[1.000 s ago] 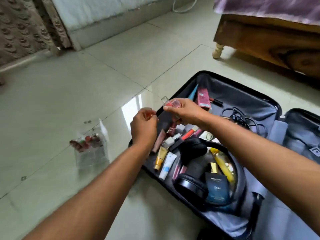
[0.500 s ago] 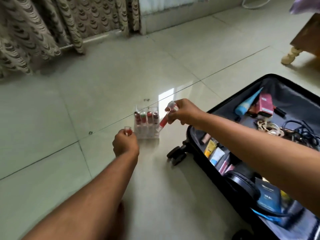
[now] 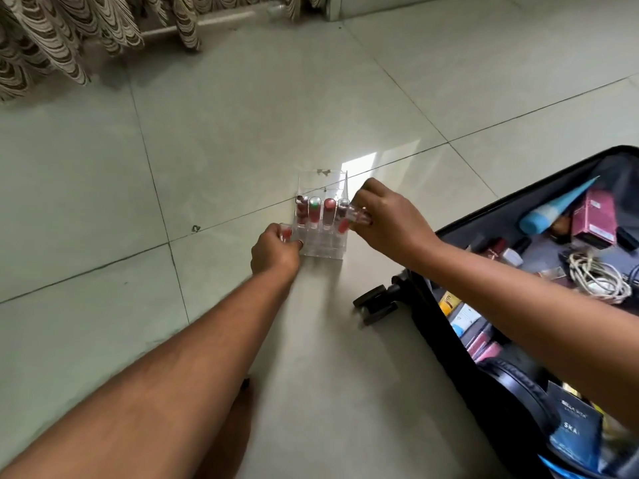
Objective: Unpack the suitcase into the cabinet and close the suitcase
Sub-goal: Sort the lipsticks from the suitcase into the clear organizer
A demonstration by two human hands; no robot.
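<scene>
Pale floor tiles (image 3: 207,150) carry a clear organizer (image 3: 321,216); your left hand (image 3: 275,252) pinches a small tube (image 3: 285,233) beside it, your right hand (image 3: 387,224) pinches a lip gloss (image 3: 349,219) over it. Suitcase (image 3: 449,340) lies open at right.

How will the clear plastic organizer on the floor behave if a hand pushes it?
The clear organizer probably slides easily, since the tile floor looks glossy. It seems light, thin-walled and tall for its base, so it may tip with the upright tubes.
</scene>
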